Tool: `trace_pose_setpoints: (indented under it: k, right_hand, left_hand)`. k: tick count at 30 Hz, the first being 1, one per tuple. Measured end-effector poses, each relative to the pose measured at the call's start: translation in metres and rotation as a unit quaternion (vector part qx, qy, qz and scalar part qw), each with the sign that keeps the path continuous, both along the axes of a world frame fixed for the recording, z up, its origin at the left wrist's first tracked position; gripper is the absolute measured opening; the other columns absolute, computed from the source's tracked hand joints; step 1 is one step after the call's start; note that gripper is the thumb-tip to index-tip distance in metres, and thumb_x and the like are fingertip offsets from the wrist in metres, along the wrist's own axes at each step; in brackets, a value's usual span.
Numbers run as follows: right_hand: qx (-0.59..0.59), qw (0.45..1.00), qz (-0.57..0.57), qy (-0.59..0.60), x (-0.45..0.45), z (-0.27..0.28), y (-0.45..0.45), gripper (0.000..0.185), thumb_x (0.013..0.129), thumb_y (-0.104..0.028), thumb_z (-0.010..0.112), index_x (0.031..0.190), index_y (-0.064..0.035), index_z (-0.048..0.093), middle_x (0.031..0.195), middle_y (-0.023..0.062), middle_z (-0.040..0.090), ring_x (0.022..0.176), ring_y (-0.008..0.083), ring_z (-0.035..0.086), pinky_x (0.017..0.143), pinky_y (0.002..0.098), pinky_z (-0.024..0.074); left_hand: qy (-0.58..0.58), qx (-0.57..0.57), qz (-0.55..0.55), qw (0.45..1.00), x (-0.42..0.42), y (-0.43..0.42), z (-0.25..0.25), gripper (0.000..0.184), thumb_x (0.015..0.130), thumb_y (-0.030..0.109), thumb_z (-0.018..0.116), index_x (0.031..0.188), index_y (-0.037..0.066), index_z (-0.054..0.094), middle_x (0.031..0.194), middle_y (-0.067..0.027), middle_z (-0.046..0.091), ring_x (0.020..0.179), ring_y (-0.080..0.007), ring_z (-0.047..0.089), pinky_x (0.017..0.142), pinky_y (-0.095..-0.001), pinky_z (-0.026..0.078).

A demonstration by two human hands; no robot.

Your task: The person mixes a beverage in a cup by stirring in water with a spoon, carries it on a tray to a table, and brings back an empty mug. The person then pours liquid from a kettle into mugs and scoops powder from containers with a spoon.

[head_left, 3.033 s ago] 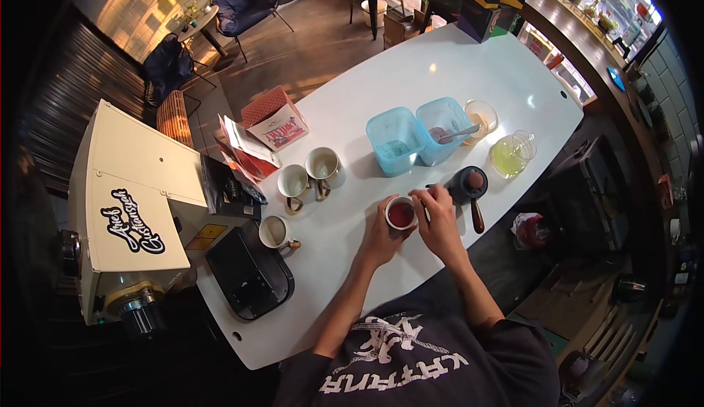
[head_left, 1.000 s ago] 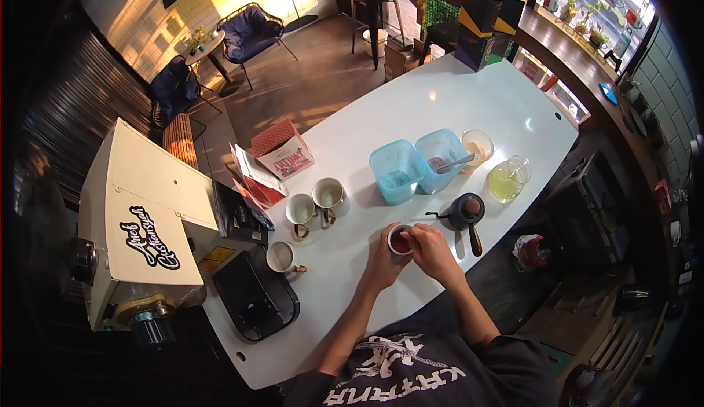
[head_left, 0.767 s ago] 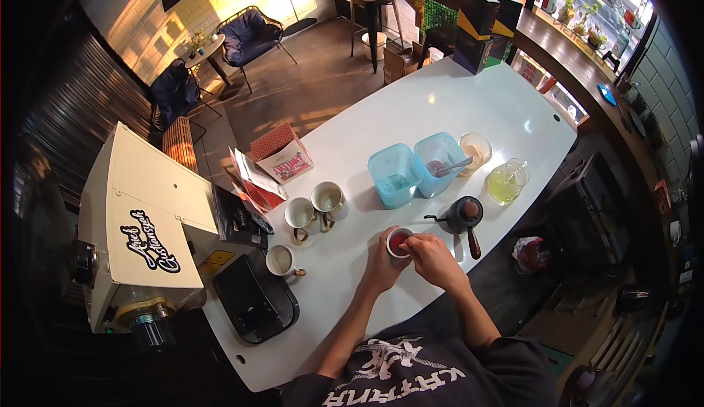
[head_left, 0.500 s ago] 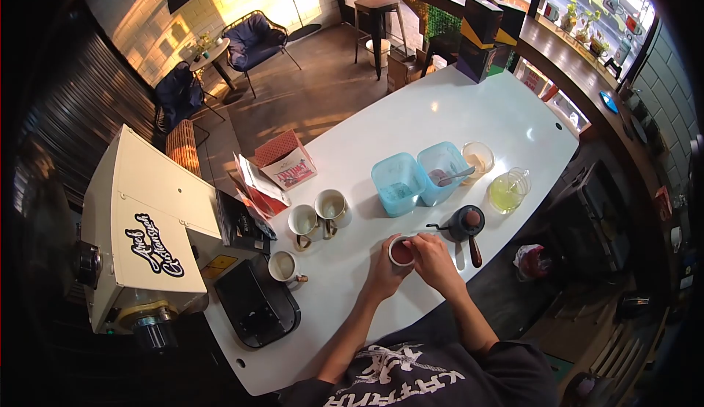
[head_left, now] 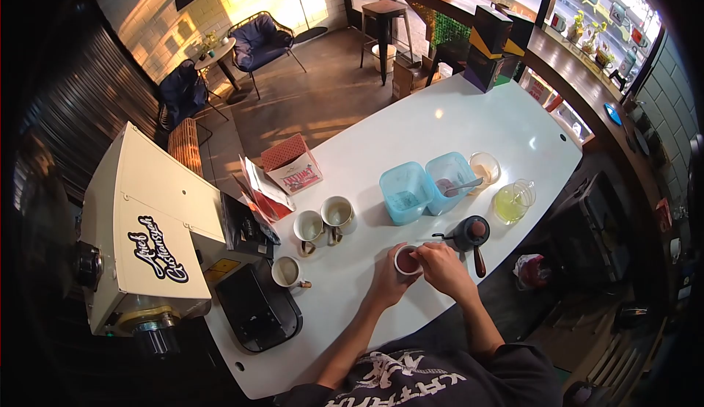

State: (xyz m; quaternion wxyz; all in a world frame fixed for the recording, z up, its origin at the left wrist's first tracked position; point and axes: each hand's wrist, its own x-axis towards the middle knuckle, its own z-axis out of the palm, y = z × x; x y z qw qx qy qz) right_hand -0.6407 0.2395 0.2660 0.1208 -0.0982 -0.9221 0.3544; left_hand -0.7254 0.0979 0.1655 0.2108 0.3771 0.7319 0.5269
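Observation:
My left hand (head_left: 389, 281) is wrapped round a small white cup (head_left: 408, 262) with reddish-brown contents, just over the white table. The fingers of my right hand (head_left: 444, 270) are pinched together at the cup's right rim; what they hold, if anything, is too small to make out. Beyond my right hand stands a dark gooseneck kettle (head_left: 466, 235) with a round reddish-brown knob on its lid and a wooden handle. Two light-blue plastic tubs (head_left: 405, 200) stand side by side past the cup, the right one with a spoon (head_left: 467, 186) in it.
Several mugs (head_left: 309, 232) stand left of my hands near a black flat device (head_left: 257, 306) and a large cream machine (head_left: 143, 238). A glass jug (head_left: 513, 202) of yellow-green liquid and a glass (head_left: 484, 172) stand right. Boxes (head_left: 491, 48) sit at the table's far end.
The whole view has shifted slightly, so things sit a little lower and further right. Both hands stay at the cup, and my right hand has moved slightly over its rim.

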Motion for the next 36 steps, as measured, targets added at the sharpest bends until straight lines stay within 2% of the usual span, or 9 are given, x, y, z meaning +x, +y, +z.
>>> trace_pose_setpoints:
  k: [1, 3, 6, 14, 19, 23, 25, 29, 36]
  right_hand:
    - [0.002, 1.0, -0.001, 0.001, -0.001, -0.001, -0.001, 0.018, 0.094, -0.011, 0.059, 0.085, 0.0045, 0.061, 0.081, 0.0217, 0.063, 0.081, 0.0438, 0.06, 0.073, 0.0503, 0.0473]
    - [-0.012, 1.0, -0.023, -0.016, -0.005, -0.003, -0.004, 0.011, 0.081, 0.0, 0.062, 0.088, 0.008, 0.065, 0.086, 0.0231, 0.065, 0.086, 0.0431, 0.064, 0.08, 0.0494, 0.0505]
    - [-0.055, 0.997, -0.013, -0.043, -0.008, 0.005, -0.009, 0.013, 0.082, 0.0, 0.06, 0.089, 0.0081, 0.066, 0.087, 0.0251, 0.065, 0.087, 0.0439, 0.064, 0.081, 0.0495, 0.0506]
    - [-0.02, 0.998, 0.038, -0.047, 0.002, 0.007, -0.002, 0.013, 0.082, 0.001, 0.059, 0.091, 0.0064, 0.067, 0.089, 0.0254, 0.066, 0.09, 0.0433, 0.064, 0.081, 0.0502, 0.0505]
    - [-0.003, 0.998, -0.049, -0.025, -0.002, 0.002, -0.005, 0.011, 0.085, -0.001, 0.061, 0.09, 0.0063, 0.066, 0.085, 0.0234, 0.065, 0.088, 0.0424, 0.064, 0.08, 0.0497, 0.0502]
    - [-0.045, 0.998, -0.042, 0.001, -0.003, -0.008, -0.008, 0.013, 0.091, -0.007, 0.061, 0.088, 0.0046, 0.064, 0.083, 0.0214, 0.065, 0.081, 0.0431, 0.063, 0.073, 0.0498, 0.0493]
    - [-0.054, 0.998, 0.021, 0.003, 0.0, -0.014, -0.006, 0.012, 0.091, -0.007, 0.06, 0.09, 0.0044, 0.065, 0.087, 0.0217, 0.066, 0.084, 0.0432, 0.063, 0.074, 0.0494, 0.0495]
    - [-0.047, 0.998, 0.042, 0.002, 0.005, -0.007, -0.002, 0.011, 0.09, -0.006, 0.06, 0.092, 0.0038, 0.065, 0.09, 0.0219, 0.067, 0.085, 0.0434, 0.064, 0.074, 0.0492, 0.0498]
    - [-0.011, 0.999, -0.034, -0.004, -0.003, -0.011, 0.001, 0.012, 0.091, -0.008, 0.061, 0.089, 0.0037, 0.065, 0.087, 0.0221, 0.067, 0.081, 0.0436, 0.064, 0.071, 0.0487, 0.05]
  left_hand:
    - [0.001, 0.002, -0.001, 1.0, -0.001, 0.001, -0.003, 0.082, 0.078, 0.011, 0.084, 0.144, 0.004, 0.037, 0.134, -0.0201, 0.053, 0.124, -0.0351, 0.055, 0.102, -0.0418, 0.047]
    - [-0.006, 0.036, -0.006, 0.999, -0.002, 0.001, -0.006, 0.081, 0.078, 0.012, 0.084, 0.143, 0.004, 0.038, 0.133, -0.0204, 0.053, 0.124, -0.0358, 0.055, 0.102, -0.0424, 0.047]
    - [-0.005, 0.021, -0.015, 1.0, -0.002, -0.002, -0.002, 0.079, 0.078, 0.011, 0.084, 0.143, 0.004, 0.038, 0.132, -0.0201, 0.054, 0.124, -0.0359, 0.055, 0.103, -0.0429, 0.046]
    - [0.006, 0.042, -0.006, 0.999, -0.001, 0.0, 0.001, 0.079, 0.079, 0.015, 0.085, 0.142, 0.004, 0.039, 0.129, -0.0206, 0.055, 0.119, -0.0356, 0.058, 0.1, -0.043, 0.049]
    - [0.015, 0.028, -0.008, 0.999, -0.002, 0.0, 0.003, 0.079, 0.079, 0.017, 0.085, 0.141, 0.004, 0.039, 0.128, -0.0205, 0.056, 0.118, -0.0357, 0.059, 0.099, -0.0432, 0.049]
    - [0.026, 0.048, -0.014, 0.998, -0.005, 0.0, 0.0, 0.079, 0.079, 0.016, 0.085, 0.141, 0.004, 0.038, 0.128, -0.0206, 0.056, 0.118, -0.0365, 0.059, 0.099, -0.043, 0.049]
    - [0.021, 0.046, -0.015, 0.999, -0.002, -0.001, -0.002, 0.079, 0.079, 0.016, 0.085, 0.141, 0.004, 0.038, 0.128, -0.0206, 0.056, 0.118, -0.0367, 0.059, 0.098, -0.043, 0.05]
    - [-0.02, 0.045, -0.014, 0.999, 0.0, 0.0, -0.006, 0.078, 0.079, 0.015, 0.085, 0.141, 0.002, 0.038, 0.128, -0.0213, 0.056, 0.118, -0.0368, 0.059, 0.098, -0.043, 0.05]
    - [0.042, 0.042, -0.012, 0.998, -0.002, 0.0, 0.001, 0.08, 0.08, 0.008, 0.083, 0.143, 0.005, 0.035, 0.131, -0.0209, 0.052, 0.12, -0.034, 0.058, 0.098, -0.0425, 0.051]
